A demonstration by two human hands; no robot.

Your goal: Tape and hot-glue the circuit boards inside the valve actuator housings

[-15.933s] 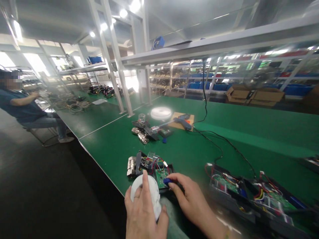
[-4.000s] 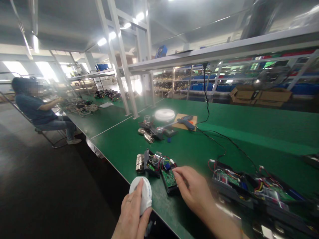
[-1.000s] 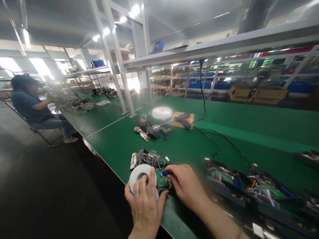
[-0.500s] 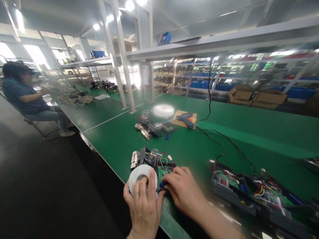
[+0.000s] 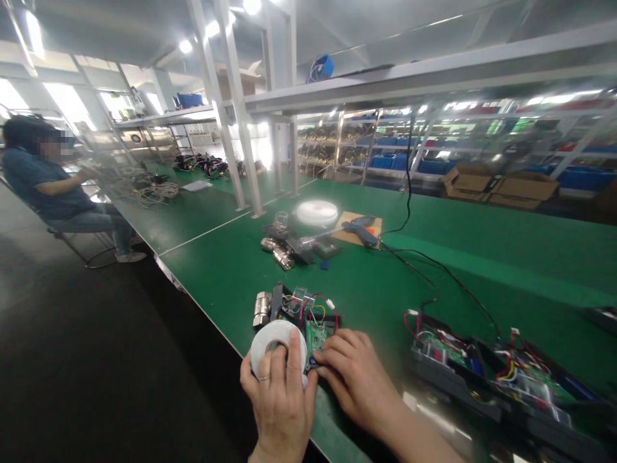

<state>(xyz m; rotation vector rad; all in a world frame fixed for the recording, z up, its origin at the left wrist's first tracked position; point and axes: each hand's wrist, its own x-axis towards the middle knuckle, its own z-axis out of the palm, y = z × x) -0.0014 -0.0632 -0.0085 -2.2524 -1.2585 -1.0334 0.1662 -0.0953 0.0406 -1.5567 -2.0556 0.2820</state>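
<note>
Green matting covers the long workbench (image 5: pixel 434 270), and at its far left end a seated person (image 5: pixel 43 186) in a blue top works among loose coils of cable (image 5: pixel 154 191). Nearer, at the bench's front edge, the left hand (image 5: pixel 279 402) is wrapped around a white roll of tape (image 5: pixel 278 339), which stands on edge with its open core toward the camera; the thumb sits on the roll's right side, the index and middle fingers (image 5: pixel 293 350) lie up across its face, and a ring shows on one finger. Just beyond those fingertips, a short metal cylinder (image 5: pixel 261 308) lies against a black bracket. Right beside the roll, touching it, is a small open electronics assembly (image 5: pixel 313 318) with a green circuit board and red, yellow and white wires. The right hand (image 5: pixel 357 379) lies over the near end of that board, its fingers curled together and pinched on a small blue part (image 5: pixel 312 361) close to the left thumb. Well beyond both hands, toward the middle of the bench, lie more metal cylinders and black parts (image 5: pixel 284 247), a second white tape roll (image 5: pixel 317 211) lying flat, and a blue glue gun (image 5: pixel 359 230) on a piece of cardboard, with its black cord trailing away. To the right of the right wrist sit larger black trays of wired circuit boards (image 5: pixel 486 379), well apart from the fingers
</note>
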